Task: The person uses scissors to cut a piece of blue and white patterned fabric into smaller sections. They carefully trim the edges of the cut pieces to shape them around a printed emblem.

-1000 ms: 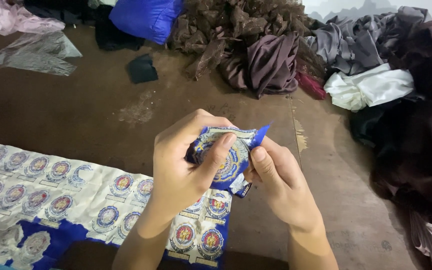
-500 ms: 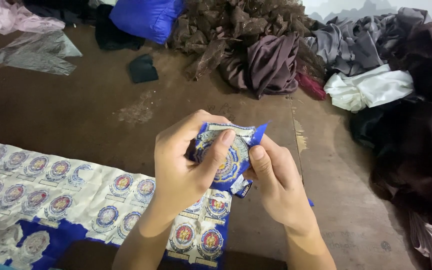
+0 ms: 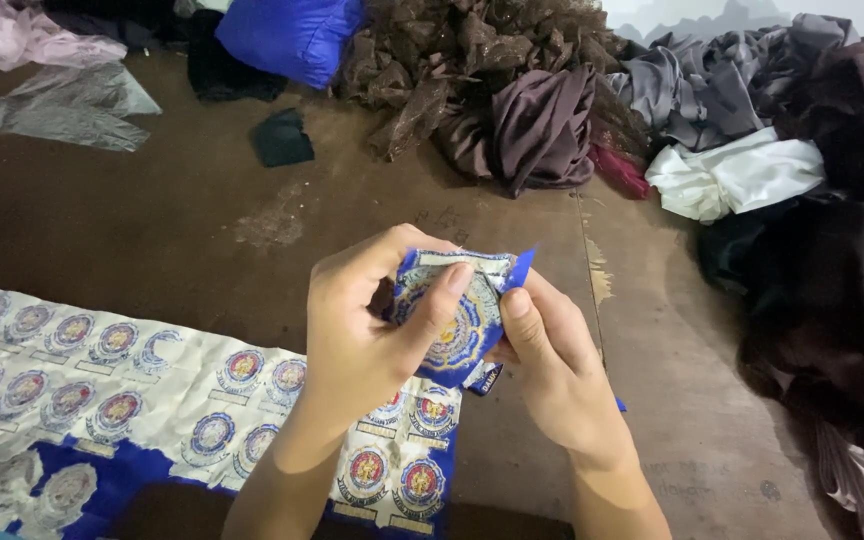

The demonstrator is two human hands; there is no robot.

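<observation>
Badge patch (image 3: 452, 320), round with blue and gold stitching, sits up above the brown table (image 3: 202, 230), held between both hands. The left hand (image 3: 367, 335) curls round its left side, with the thumb pressed flat on the front. The right hand (image 3: 557, 370) pinches its right edge, close against the left hand, so the two hands are together and both closed on the patch. Below them lies a long sheet of badges (image 3: 152, 390), white with many more round badges in rows. To do this well, the fingers should grip near the edge, pull slowly and keep the patch flat, so the stitching does not tear. Piles of cloth (image 3: 542, 120) lie at the far side.
</observation>
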